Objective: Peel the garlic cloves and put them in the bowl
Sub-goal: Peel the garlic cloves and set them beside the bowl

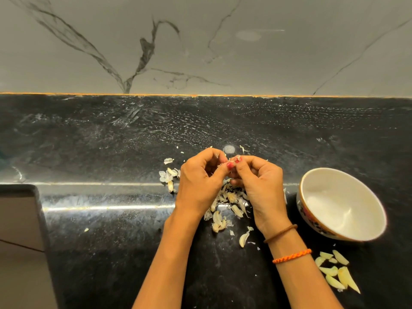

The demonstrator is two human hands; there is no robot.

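Both hands meet over the black counter and pinch one small garlic clove [234,159] between their fingertips. My left hand [200,181] curls round it from the left and my right hand [258,181] from the right; most of the clove is hidden by the fingers. Beneath the hands lies a heap of garlic cloves and papery skins [225,206]. A white bowl [361,233] with a patterned outside stands to the right and holds nothing. Several peeled cloves [336,273] lie on the counter in front of the bowl.
More skins and a clove [168,175] lie left of the hands, and a single clove [244,238] near my right wrist. A grey tray-like surface [20,219] fills the lower left corner. A marble wall [200,41] rises behind the black counter [111,141].
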